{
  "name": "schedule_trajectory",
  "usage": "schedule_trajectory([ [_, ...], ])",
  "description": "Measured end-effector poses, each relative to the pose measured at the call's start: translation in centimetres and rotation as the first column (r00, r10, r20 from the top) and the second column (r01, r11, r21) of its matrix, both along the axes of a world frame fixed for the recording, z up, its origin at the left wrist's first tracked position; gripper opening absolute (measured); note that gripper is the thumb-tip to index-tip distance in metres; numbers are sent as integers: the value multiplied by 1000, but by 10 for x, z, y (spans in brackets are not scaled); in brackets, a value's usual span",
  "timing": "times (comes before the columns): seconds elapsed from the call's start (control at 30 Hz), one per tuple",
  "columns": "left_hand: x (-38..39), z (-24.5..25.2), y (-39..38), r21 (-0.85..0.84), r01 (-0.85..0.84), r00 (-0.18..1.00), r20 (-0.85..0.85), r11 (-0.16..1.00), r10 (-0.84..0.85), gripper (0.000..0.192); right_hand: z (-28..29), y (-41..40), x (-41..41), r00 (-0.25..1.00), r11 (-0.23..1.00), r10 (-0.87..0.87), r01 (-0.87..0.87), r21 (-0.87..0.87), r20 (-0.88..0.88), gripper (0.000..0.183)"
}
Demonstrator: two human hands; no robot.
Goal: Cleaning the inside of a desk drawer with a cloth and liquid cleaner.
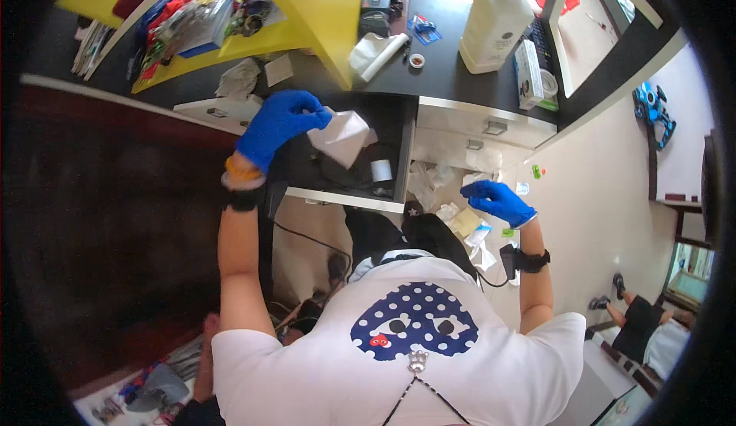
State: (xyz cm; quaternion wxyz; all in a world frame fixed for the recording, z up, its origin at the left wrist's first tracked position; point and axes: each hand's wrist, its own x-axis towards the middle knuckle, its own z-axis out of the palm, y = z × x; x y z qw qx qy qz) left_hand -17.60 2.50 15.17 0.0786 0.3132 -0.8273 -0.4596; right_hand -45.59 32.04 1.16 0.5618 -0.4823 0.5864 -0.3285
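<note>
Pinched between the thumb and fingers of my left hand [282, 124], in a blue glove, is a piece of white paper or tissue [344, 138]. It hangs over a pulled-out dark drawer [356, 183] with a white front edge. Inside the drawer lie a small white item [380, 170] and some dark things that are hard to make out. My right hand [499, 201], also gloved in blue, is held right of the drawer with nothing in it, above crumpled paper litter [471, 224] on the floor.
A pump bottle [495, 29], a paper roll [376, 58], a box [528, 75] and a crumpled cloth or paper [238, 78] are on the dark desktop. Left stands a yellow shelf unit [322, 17] with packed items. A cable [313, 235] runs below. Another person [647, 328] sits at right.
</note>
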Motion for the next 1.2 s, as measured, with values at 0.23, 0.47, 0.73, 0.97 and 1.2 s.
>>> schedule_trajectory([
  [0.23,17,65,87,162,-85,881,-449,983,150,16,123,-88,80,894,847,227,14,-532,385,98],
  [0.47,22,71,105,184,-52,854,-501,982,139,20,146,-117,130,854,807,273,48,-588,444,82],
  [0.73,15,45,110,223,163,888,-458,961,-44,22,111,-81,120,671,944,265,-34,-328,692,71],
  [0.97,-35,46,87,117,186,810,-580,976,-85,40,128,-59,95,742,885,-287,448,-130,606,35],
  [1.2,-76,4,117,698,464,626,-694,545,355,52,148,-36,96,483,642,-430,757,-117,763,22],
])
